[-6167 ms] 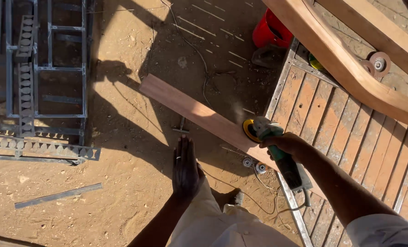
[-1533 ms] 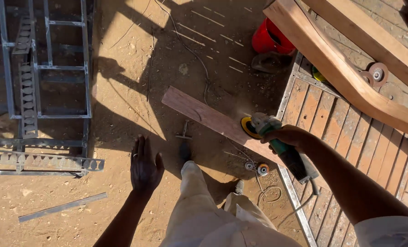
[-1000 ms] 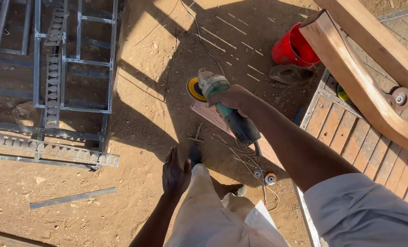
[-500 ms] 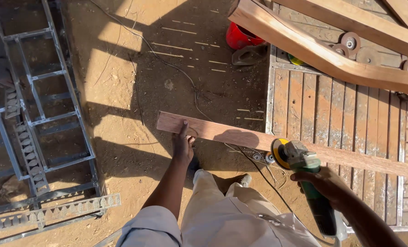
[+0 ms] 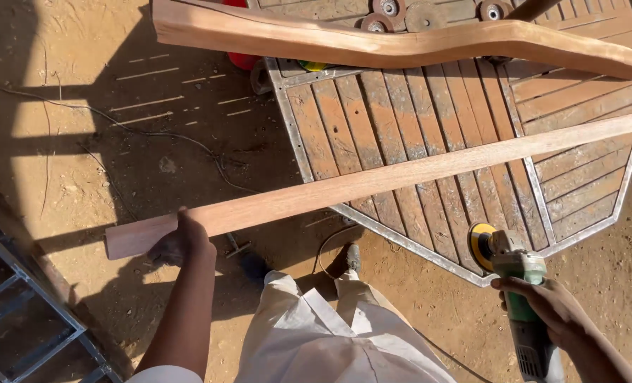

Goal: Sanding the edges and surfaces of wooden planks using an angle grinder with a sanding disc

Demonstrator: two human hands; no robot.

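Note:
My left hand [image 5: 181, 240] grips the near left end of a long straight wooden plank [image 5: 373, 183] that lies across a slatted wooden table top [image 5: 394, 120] and reaches to its far right edge. My right hand [image 5: 551, 306] holds a green angle grinder [image 5: 522, 284] with a yellow sanding disc [image 5: 480, 245], low at the right, beside the table's metal rim and apart from the plank. My light trousers and shoes show at the bottom centre.
A thick curved wooden beam [image 5: 401, 44] lies across the far side of the table. Round discs [image 5: 387, 8] sit behind it. A red container [image 5: 241, 60] stands at the table's far corner. A metal frame [image 5: 18, 319] lies at the lower left. Cables trail over the sandy ground.
The view swung right, so the whole table shows. My left hand keeps hold of the plank's end. My right hand with the grinder stays low on the right, off the plank.

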